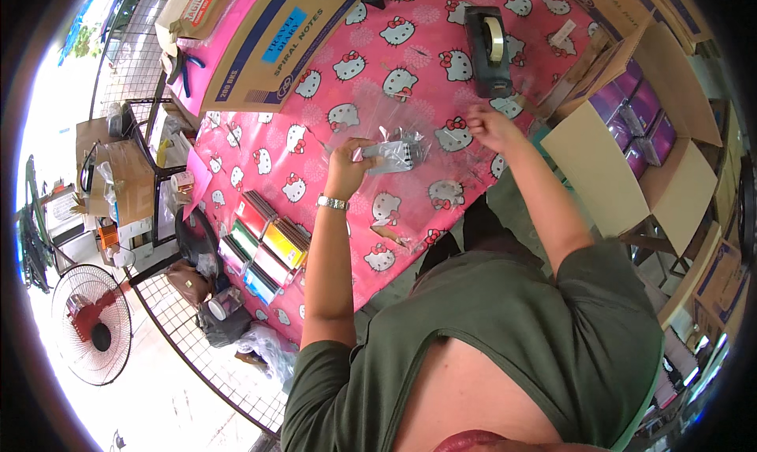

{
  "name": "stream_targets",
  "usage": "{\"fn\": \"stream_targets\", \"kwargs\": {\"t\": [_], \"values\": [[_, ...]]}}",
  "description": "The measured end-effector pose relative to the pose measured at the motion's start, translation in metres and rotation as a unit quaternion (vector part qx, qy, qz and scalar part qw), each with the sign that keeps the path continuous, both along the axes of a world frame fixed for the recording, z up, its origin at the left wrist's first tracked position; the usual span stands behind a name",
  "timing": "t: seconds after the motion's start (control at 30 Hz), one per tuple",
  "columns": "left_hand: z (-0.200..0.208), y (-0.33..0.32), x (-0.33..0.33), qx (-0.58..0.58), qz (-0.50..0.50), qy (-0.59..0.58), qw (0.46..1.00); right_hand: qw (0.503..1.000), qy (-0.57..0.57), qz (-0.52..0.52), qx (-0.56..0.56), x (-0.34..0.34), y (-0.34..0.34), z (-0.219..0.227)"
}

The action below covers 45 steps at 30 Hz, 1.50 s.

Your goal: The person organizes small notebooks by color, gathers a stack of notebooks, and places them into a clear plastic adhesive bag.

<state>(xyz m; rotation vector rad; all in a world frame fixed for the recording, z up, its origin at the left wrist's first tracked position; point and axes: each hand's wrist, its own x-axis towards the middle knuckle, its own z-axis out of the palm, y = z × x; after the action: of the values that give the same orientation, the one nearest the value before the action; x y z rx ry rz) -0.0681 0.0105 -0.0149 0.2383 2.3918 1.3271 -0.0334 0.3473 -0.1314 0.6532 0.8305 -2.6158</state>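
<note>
Over the pink patterned tablecloth [426,50], my left hand [347,171] pinches the near end of a clear plastic pouch [394,156]. Inside the pouch is a pale grey-blue item with a dark striped end; its kind is unclear. A loose, clear plastic film seems to lie around it. To the right, my right hand [492,129] is raised with fingers curled together; anything between the fingertips is too small to make out. Just beyond that hand stands a black tape dispenser [489,66] with a roll of tape in it.
Small colourful notebooks [264,243] sit in stacks left of my left forearm. At right, an open carton [599,164] holds purple packs. A large closed carton [276,50] stands at the far left, beside blue-handled pliers [187,74]. A fan [93,326] is at the lower left.
</note>
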Motion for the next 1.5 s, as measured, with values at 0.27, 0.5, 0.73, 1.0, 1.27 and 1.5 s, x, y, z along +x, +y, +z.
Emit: {"fn": "stream_targets", "kwargs": {"t": [0.27, 0.5, 0.73, 1.0, 1.27, 1.5], "values": [[-0.019, -0.004, 0.005, 0.062, 0.040, -0.033, 0.997, 0.405, 0.450, 0.546, 0.579, -0.112, -0.146, 0.135], [-0.033, 0.009, 0.025, 0.233, 0.163, 0.008, 0.958, 0.665, 0.270, 0.463, 0.520, -0.104, -0.123, 0.042], [-0.092, -0.034, 0.114, 0.263, 0.231, -0.331, 0.876, 0.321, 0.460, 0.366, 0.743, -0.014, -0.178, 0.131], [-0.017, -0.025, 0.106, 0.412, 0.154, -0.127, 0.889, 0.602, 0.407, 0.347, 0.593, 0.024, -0.120, 0.128], [0.022, -0.001, 0.103, 0.144, 0.165, 0.017, 0.976, 0.655, 0.371, 0.244, 0.612, 0.035, -0.134, 0.137], [0.034, -0.043, 0.087, 0.304, 0.250, 0.011, 0.919, 0.725, 0.375, 0.248, 0.522, 0.009, -0.102, 0.155]]}}
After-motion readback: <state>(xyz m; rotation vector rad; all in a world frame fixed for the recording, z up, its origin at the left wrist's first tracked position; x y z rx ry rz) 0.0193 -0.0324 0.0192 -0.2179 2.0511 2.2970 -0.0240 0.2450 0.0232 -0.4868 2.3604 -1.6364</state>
